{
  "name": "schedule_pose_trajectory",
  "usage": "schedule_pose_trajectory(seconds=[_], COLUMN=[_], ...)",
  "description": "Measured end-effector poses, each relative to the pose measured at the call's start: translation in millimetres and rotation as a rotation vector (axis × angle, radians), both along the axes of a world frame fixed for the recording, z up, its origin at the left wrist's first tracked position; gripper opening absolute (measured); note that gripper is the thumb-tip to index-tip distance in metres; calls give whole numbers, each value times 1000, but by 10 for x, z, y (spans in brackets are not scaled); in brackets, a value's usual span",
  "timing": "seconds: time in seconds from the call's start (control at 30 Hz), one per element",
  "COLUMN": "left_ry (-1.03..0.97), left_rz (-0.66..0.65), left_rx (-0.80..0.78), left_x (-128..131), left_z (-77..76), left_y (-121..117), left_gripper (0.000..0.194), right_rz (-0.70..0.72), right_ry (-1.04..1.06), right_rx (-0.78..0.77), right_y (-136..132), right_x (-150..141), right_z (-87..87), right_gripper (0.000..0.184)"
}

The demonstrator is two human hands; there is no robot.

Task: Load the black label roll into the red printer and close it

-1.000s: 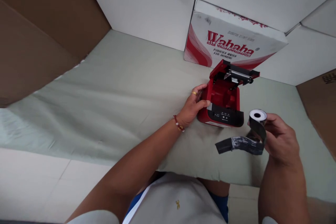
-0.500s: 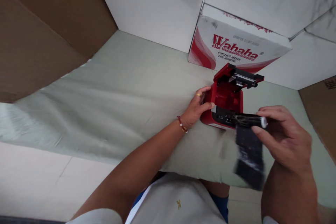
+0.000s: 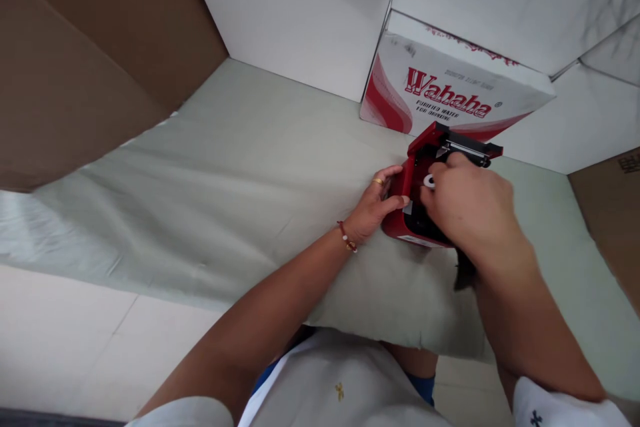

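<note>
A small red printer [image 3: 407, 180] with its lid [image 3: 467, 149] flipped open stands on the cloth-covered table. My left hand [image 3: 376, 205] grips its left side, fingers and thumb wrapped round the casing. My right hand [image 3: 467, 203] is over the open compartment, closed on a black paper roll [image 3: 429, 181] whose white core end shows just inside the printer. A dark strip of the roll's loose end [image 3: 464, 275] hangs below my right wrist. Most of the printer's front is hidden by my right hand.
A red and white "Wahaha" carton [image 3: 450, 90] stands right behind the printer. White boxes [image 3: 295, 10] line the back, brown cartons stand at the left [image 3: 75, 60] and far right [image 3: 615, 220]. Pale green cloth [image 3: 235, 180] covers the table; its front edge runs near my body.
My right hand has carried the black roll from the right of the printer up and into its open compartment. My left hand has stayed on the printer's side.
</note>
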State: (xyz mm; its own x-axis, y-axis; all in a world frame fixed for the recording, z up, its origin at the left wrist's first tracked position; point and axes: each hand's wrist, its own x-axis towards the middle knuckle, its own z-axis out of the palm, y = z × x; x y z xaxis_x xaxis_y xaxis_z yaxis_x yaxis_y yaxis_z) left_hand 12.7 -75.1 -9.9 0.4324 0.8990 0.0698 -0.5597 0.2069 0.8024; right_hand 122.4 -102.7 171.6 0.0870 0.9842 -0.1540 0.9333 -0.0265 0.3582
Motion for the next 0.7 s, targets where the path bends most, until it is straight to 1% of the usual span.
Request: schedule_pose_trajectory(seconds=[0.1,0.17,0.27,0.37,0.43,0.53,0.57,0.6,0.63,0.7], left_ry=[8,6,10,13,13,16,13,7,0,-9], left_rz=[-12,-17,-9,-10,-9,-6,-8,-10,-12,-11], left_rx=[1,-6,-8,-9,-8,-7,-9,-13,-17,-26], left_x=[-5,-5,-2,-3,-10,-24,-27,-29,-29,-26], left_z=[15,24,29,35,48,70,74,74,71,58], left_y=[-3,-6,-9,-16,-24,-36,-39,-40,-40,-37], left_gripper=[75,75,75,76,76,75,75,74,75,75], right_rz=[66,58,39,64,73,32,12,-7,-15,22], right_ry=[13,9,38,110,215,561,661,716,722,632], right_rx=[18,21,0,-26,-10,95,131,153,164,149], right_y=[89,130,180,193,159,58,23,-5,-23,-20], right_x=[-66,-53,-42,25,170,515,630,730,809,898], right_z=[-126,-171,-189,-174,-151,-127,-133,-149,-175,-250], right_gripper=[36,33,31,33,37,45,45,43,40,37])
